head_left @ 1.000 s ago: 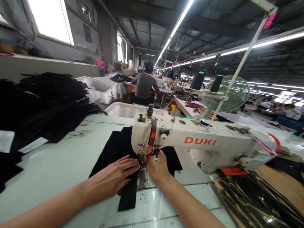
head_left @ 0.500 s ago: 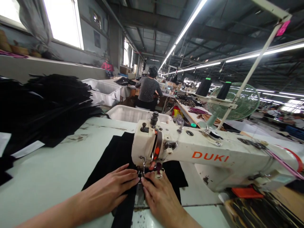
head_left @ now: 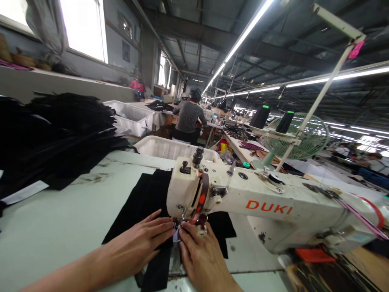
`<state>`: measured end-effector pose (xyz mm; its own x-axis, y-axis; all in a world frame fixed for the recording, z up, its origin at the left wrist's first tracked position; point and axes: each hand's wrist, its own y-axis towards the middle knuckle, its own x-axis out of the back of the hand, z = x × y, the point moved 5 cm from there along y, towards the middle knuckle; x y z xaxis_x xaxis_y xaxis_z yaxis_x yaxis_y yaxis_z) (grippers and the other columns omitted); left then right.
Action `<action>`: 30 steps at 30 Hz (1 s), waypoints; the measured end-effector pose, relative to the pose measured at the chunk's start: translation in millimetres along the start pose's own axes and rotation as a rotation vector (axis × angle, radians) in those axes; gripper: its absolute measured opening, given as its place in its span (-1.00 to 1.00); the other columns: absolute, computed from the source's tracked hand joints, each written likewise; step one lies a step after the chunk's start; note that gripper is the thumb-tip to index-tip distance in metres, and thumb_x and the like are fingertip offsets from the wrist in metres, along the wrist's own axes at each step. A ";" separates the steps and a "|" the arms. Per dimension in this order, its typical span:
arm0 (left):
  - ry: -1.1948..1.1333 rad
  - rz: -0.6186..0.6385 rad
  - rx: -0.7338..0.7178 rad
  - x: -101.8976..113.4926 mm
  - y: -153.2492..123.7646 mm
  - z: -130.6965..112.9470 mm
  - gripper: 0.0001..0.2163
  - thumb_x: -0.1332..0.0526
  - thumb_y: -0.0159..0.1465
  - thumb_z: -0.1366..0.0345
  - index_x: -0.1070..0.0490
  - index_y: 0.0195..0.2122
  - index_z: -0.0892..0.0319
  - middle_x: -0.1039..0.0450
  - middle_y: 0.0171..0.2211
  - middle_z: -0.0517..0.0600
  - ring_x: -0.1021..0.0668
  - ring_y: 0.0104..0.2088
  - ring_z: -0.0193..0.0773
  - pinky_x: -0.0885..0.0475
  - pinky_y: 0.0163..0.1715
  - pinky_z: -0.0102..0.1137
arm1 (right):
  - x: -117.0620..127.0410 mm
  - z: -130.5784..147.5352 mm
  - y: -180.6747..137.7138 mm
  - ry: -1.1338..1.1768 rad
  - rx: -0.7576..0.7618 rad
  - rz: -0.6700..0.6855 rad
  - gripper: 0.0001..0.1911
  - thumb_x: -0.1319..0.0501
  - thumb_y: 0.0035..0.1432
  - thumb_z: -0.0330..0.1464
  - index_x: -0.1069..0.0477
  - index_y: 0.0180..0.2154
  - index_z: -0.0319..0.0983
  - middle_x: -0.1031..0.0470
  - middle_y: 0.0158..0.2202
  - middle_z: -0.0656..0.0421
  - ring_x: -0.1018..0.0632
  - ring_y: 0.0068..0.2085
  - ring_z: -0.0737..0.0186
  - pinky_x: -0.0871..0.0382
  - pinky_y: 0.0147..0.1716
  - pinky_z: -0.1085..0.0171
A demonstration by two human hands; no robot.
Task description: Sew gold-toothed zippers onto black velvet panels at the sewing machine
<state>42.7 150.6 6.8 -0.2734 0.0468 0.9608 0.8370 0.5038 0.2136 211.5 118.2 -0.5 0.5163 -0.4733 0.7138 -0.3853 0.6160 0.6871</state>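
Observation:
A black fabric piece (head_left: 136, 207) lies under the head of a white sewing machine (head_left: 225, 194). My left hand (head_left: 148, 235) rests flat on it with fingers stretched out, the tips just left of the presser foot. On the other side of the needle, my right hand (head_left: 203, 251) has its fingers bent and pressed together at the fabric's edge. Between the fingertips shows a small pale strip (head_left: 176, 236), whose kind I cannot make out. The needle area is partly hidden by the fingers and the machine head.
A tall stack of black cut pieces (head_left: 67, 134) stands on the table's left. Behind the machine are a white bin (head_left: 170, 148) and a second white bin (head_left: 133, 117). Black thread cones (head_left: 260, 117) and a green fan (head_left: 299, 136) stand right. A person (head_left: 190, 113) sits ahead.
A small pale strip now shows between my fingertips at the needle. The black fabric has shifted slightly, and both hands stay close to the presser foot. The view has moved a little.

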 end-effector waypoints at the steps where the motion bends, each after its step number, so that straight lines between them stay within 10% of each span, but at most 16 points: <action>1: -0.005 -0.016 -0.005 -0.6 -0.3 0.8 -0.43 -0.16 0.27 0.56 -0.26 0.30 0.09 -0.29 0.27 0.03 -0.35 0.26 -0.10 0.02 0.33 -0.08 | -0.9 -0.6 -0.2 0.005 -0.007 0.009 -0.69 -0.14 0.29 -0.43 -0.45 0.04 -0.14 -0.55 0.02 0.20 -0.57 -0.01 0.15 -0.17 0.29 0.13; 16: -0.096 -0.039 0.017 11.3 2.1 -4.4 -0.60 -0.17 0.38 0.45 -0.35 0.24 0.12 -0.37 0.21 0.06 -0.39 0.23 -0.10 -0.02 0.32 -0.08 | 7.2 1.2 2.6 -0.009 -0.022 0.067 -0.69 -0.12 0.30 -0.44 -0.47 0.03 -0.16 -0.56 -0.02 0.12 -0.53 0.04 0.07 -0.34 0.16 0.02; 30: -0.081 -0.057 0.107 17.6 -4.2 -6.5 -0.52 -0.22 0.32 0.38 -0.29 0.28 0.18 -0.33 0.24 0.14 -0.38 0.24 -0.02 -0.14 0.29 -0.03 | 33.4 -6.7 2.3 -0.081 0.069 0.052 -0.74 -0.05 0.35 -0.46 -0.41 -0.38 -0.17 -0.50 -0.40 0.15 -0.51 -0.34 0.13 -0.33 -0.26 0.17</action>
<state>37.5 143.7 24.0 -0.3598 0.0830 0.9293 0.7648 0.5968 0.2428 232.9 108.0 24.0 0.4321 -0.4927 0.7553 -0.4629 0.5977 0.6546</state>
